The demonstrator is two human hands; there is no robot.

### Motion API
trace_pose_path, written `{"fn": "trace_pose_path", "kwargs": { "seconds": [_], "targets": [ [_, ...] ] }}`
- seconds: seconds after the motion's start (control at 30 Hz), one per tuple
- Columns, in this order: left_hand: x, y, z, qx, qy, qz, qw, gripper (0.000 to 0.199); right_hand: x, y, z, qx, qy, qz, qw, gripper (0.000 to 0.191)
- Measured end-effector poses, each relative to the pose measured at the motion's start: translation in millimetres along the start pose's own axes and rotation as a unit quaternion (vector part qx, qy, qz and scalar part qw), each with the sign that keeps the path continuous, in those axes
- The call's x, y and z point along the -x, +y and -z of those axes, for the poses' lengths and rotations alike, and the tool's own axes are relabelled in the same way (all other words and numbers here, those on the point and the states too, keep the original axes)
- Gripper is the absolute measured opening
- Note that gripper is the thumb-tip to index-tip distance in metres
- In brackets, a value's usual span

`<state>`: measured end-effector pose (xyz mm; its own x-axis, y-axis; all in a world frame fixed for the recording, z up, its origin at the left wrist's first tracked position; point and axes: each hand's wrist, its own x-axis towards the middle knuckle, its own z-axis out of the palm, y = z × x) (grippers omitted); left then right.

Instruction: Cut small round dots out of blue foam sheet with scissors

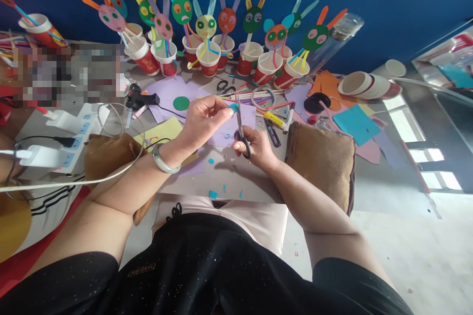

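My left hand [209, 120] pinches a small piece of blue paper [233, 107] between thumb and fingers. Black-handled scissors [240, 125] point upward in my right hand [256, 146], their blades right beside the blue paper. Whether the blades touch it I cannot make out. Beneath my hands lies a sheet of purple paper [221, 133] with small scraps on it. A small blue disc [211, 161] and several blue offcuts [213, 194] lie on the table [192, 188] nearer to me. Left of my hands, a green paper disc [181, 103] rests on more purple paper.
Red and white paper cups [209, 61] holding paper rabbit heads line the back. A black glue gun [142, 98] and a white power strip [79, 138] with cables lie left. Brown cushions [320, 162] flank my arms. A yellow glue stick [275, 119] and stacked cups [369, 86] are right.
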<state>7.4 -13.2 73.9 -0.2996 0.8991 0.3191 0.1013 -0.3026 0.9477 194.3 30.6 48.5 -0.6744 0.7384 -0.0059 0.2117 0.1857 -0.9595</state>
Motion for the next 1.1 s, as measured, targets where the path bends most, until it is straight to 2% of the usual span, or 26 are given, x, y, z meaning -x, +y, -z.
{"fn": "trace_pose_path", "kwargs": {
  "seconds": [1.1],
  "targets": [
    [0.7, 0.5, 1.3, -0.01, -0.003, 0.002, 1.0, 0.017, -0.2, 0.0, -0.3, 0.017, -0.003, -0.007, 1.0, 0.08]
  ]
}}
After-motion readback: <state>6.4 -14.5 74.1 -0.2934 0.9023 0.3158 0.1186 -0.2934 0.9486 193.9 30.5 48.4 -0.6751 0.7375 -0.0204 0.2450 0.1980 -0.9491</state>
